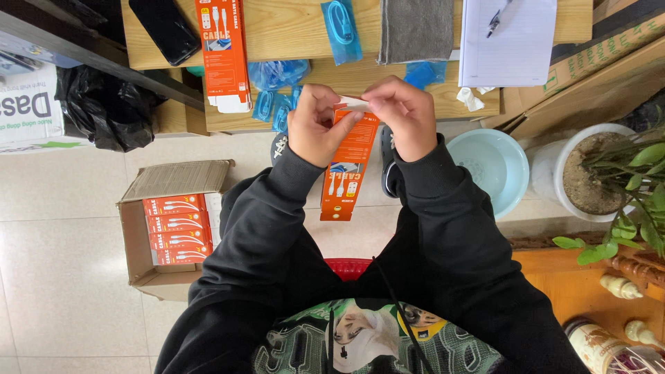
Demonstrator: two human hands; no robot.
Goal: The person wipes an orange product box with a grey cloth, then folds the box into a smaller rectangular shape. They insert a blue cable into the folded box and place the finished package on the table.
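Seated, a person is gripping an orange cable box [348,166] above the floor, the left hand [315,127] and right hand [402,118] pinching its white top flap. Farther off, a carton [173,221] of matching boxes is sitting left, and blue cable bags [341,24] are lying on the wooden bench [291,31].

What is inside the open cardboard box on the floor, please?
The cardboard box holds a row of orange cable packages packed side by side. Anything beneath them is covered.
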